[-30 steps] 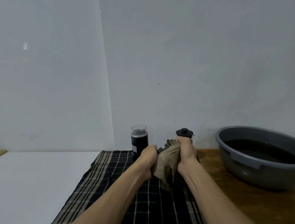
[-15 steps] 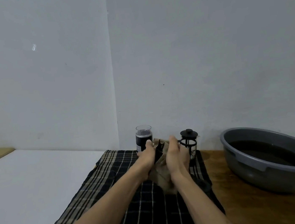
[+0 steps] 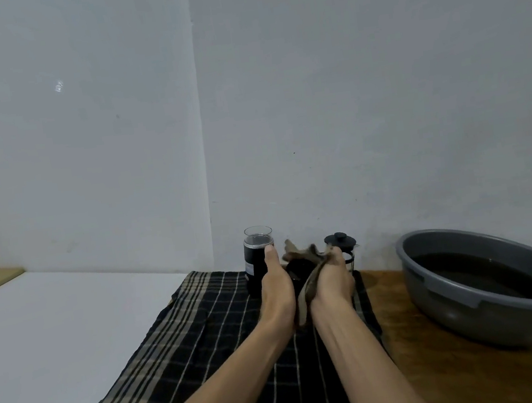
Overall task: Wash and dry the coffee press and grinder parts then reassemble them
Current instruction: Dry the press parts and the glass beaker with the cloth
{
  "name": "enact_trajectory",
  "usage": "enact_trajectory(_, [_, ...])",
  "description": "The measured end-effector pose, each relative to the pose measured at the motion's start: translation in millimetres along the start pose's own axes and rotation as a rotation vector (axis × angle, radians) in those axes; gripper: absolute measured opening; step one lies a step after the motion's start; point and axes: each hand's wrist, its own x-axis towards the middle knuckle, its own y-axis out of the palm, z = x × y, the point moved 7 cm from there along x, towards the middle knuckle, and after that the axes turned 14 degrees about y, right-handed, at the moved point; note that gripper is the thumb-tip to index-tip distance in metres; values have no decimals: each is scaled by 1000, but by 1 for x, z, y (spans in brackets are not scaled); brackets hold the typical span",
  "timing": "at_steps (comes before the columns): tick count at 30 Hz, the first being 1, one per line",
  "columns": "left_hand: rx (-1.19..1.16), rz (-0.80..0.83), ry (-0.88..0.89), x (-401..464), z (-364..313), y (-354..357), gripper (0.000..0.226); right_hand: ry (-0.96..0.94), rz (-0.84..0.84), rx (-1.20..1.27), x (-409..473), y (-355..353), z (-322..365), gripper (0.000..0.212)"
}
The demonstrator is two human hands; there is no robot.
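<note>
**Drying stage: tip-over and re-wetting hazards at the far edge of the mat**

Nearest the camera, both forearms extend forward over the plaid cloth [image 3: 183, 355], roughly parallel and close together. The left hand [image 3: 277, 292] lies palm inward, thumb raised, fingers curled around a dark part [image 3: 299, 269] held between the two hands; whether that part belongs to the press or the grinder cannot be told. The right hand [image 3: 331, 280] is clenched on a brown rag [image 3: 305, 288], pressing it against the same part.

Just beyond the left thumb stands the grinder [image 3: 260, 259], upright, with a clear top. Just beyond the right knuckles stands the coffee press [image 3: 342, 249], upright, with its lid on. Both appear to rest at the cloth's far edge, against the wall.

Probable faults:
- A wiping stroke that carries forward may strike either upright item and topple it, since both stand just beside the hands.
- A wet dark part may slip from the rag.
- The basin [image 3: 437, 300], well to the right, holds dark water; a sideways elbow swing could splash dried parts.
</note>
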Motion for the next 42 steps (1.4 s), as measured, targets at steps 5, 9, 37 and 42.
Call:
enact_trajectory(5, [-37,84,-12,-1,-9,0,58,90,74,89,20,-1,6,25])
enact_trajectory(9, [203,-92,36,8,-25,-17,54,-91,91,-131,11,2,10,34])
enact_trajectory(37, [153,538,-38,19,-12,-66,47,-17,119,-306,25,29,18,23])
enact_trajectory(42, [350,380,-44,25,2,-99,59,119,381,210,26,25,20,35])
